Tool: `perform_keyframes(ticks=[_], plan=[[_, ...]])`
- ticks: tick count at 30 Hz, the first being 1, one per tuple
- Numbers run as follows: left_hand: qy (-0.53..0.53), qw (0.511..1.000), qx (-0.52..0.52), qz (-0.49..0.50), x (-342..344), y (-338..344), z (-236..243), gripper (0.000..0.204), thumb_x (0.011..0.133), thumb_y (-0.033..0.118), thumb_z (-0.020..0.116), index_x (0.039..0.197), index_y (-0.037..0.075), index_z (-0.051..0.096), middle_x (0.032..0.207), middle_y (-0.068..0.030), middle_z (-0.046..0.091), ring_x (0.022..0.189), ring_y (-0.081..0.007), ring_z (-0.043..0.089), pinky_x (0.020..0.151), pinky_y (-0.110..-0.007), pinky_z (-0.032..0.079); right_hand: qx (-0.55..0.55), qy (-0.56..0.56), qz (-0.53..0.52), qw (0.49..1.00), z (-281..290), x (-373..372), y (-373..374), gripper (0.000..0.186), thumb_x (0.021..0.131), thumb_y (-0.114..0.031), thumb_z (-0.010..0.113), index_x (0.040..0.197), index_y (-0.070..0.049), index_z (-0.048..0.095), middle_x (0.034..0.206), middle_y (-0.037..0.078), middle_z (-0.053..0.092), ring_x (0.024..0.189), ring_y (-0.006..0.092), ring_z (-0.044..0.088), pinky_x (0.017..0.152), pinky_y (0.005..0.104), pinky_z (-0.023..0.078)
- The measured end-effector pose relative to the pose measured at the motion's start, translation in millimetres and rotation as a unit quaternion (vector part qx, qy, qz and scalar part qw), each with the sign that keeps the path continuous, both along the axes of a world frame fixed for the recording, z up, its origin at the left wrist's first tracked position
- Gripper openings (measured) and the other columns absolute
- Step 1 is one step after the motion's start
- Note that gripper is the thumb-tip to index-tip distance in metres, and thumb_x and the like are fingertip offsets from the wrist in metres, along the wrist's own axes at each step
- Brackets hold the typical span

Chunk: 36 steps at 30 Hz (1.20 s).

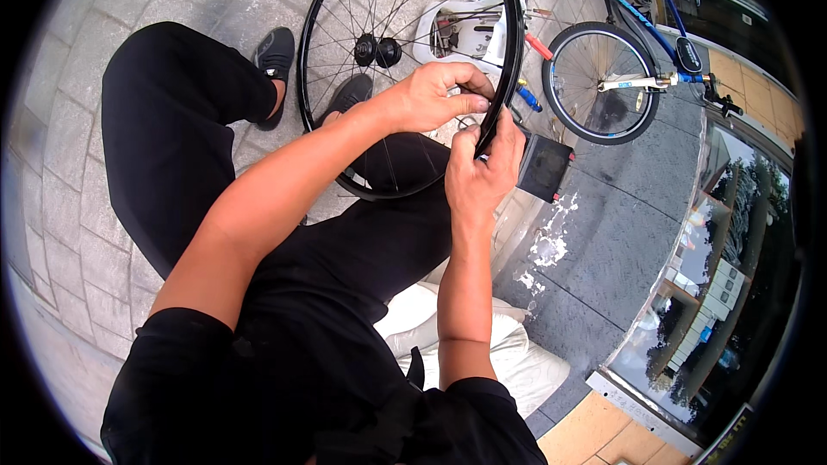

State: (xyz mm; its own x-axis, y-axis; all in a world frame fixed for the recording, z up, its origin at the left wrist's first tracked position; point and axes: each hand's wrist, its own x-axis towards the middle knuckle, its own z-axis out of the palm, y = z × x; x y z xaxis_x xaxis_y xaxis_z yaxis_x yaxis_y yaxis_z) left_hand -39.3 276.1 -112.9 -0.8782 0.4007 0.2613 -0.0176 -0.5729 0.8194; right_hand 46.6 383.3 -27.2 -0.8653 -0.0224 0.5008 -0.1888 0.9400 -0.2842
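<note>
A black spoked bicycle wheel [515,30] stands tilted between my legs, its lower rim against my thigh. The black hub [376,51] shows through the spokes. My left hand [438,96] is closed on the right side of the rim, thumb and fingers pinching it. Just below, my right hand [484,164] grips the same stretch of rim from the near side, thumb on the inside and fingers on the outside. Whether something thin lies under the fingertips is hidden.
Behind the wheel lies a white plastic container [474,34] with tools in it. A blue-handled tool [528,96], a red-handled one [538,46] and a black box [544,168] are to the right. A blue bicycle [642,30] and a glass shopfront [732,267] stand farther right.
</note>
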Motion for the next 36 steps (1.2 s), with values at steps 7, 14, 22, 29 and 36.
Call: perform_keyframes(ticks=[7, 14, 22, 29, 36], plan=[[0.114, 0.989, -0.065, 0.074, -2.2, -5.3, 0.2, 0.009, 0.100, 0.009, 0.069, 0.105, 0.001, 0.069, 0.097, -0.0084, 0.070, 0.095, -0.0229, 0.069, 0.086, -0.037, 0.054, 0.028, -0.033, -0.003, 0.999, -0.6, 8.1, -0.8, 0.055, 0.083, 0.005, 0.069, 0.137, 0.004, 0.059, 0.118, 0.023, 0.066, 0.099, 0.0373, 0.070, 0.083, 0.0438, 0.059], [0.162, 0.976, -0.100, 0.105, -1.4, -20.6, 6.0, 0.010, 0.099, 0.010, 0.067, 0.102, 0.000, 0.067, 0.093, -0.0113, 0.067, 0.092, -0.0301, 0.067, 0.081, -0.041, 0.052, 0.014, -0.025, 0.015, 0.999, 1.0, 10.4, -7.1, 0.055, 0.082, 0.007, 0.069, 0.136, 0.004, 0.059, 0.116, 0.024, 0.067, 0.099, 0.0381, 0.070, 0.084, 0.0437, 0.058], [0.089, 0.994, -0.058, 0.007, -0.2, -19.6, 5.7, 0.015, 0.104, 0.014, 0.063, 0.108, 0.000, 0.066, 0.098, -0.0107, 0.069, 0.093, -0.0239, 0.068, 0.084, -0.038, 0.053, 0.040, -0.052, 0.013, 0.998, 12.6, 10.1, -10.7, 0.053, 0.082, 0.003, 0.070, 0.134, 0.003, 0.061, 0.113, 0.022, 0.068, 0.095, 0.0384, 0.070, 0.081, 0.0441, 0.058], [0.130, 0.987, -0.071, 0.061, 7.8, -25.3, 1.2, 0.015, 0.103, 0.013, 0.063, 0.106, 0.000, 0.067, 0.094, -0.0119, 0.070, 0.090, -0.0257, 0.069, 0.082, -0.039, 0.054, 0.040, -0.024, 0.042, 0.998, 5.3, 15.9, -8.6, 0.058, 0.080, 0.000, 0.072, 0.136, 0.004, 0.060, 0.111, 0.022, 0.069, 0.094, 0.0393, 0.071, 0.079, 0.0449, 0.060], [0.134, 0.984, -0.054, 0.102, 13.3, -40.3, -2.0, 0.012, 0.106, 0.012, 0.063, 0.108, 0.001, 0.066, 0.101, -0.0078, 0.066, 0.095, -0.0193, 0.063, 0.086, -0.035, 0.051, 0.052, 0.020, 0.089, 0.994, 14.7, 7.3, -29.1, 0.053, 0.079, -0.001, 0.073, 0.131, 0.006, 0.065, 0.107, 0.022, 0.069, 0.084, 0.0372, 0.072, 0.072, 0.0422, 0.061]])
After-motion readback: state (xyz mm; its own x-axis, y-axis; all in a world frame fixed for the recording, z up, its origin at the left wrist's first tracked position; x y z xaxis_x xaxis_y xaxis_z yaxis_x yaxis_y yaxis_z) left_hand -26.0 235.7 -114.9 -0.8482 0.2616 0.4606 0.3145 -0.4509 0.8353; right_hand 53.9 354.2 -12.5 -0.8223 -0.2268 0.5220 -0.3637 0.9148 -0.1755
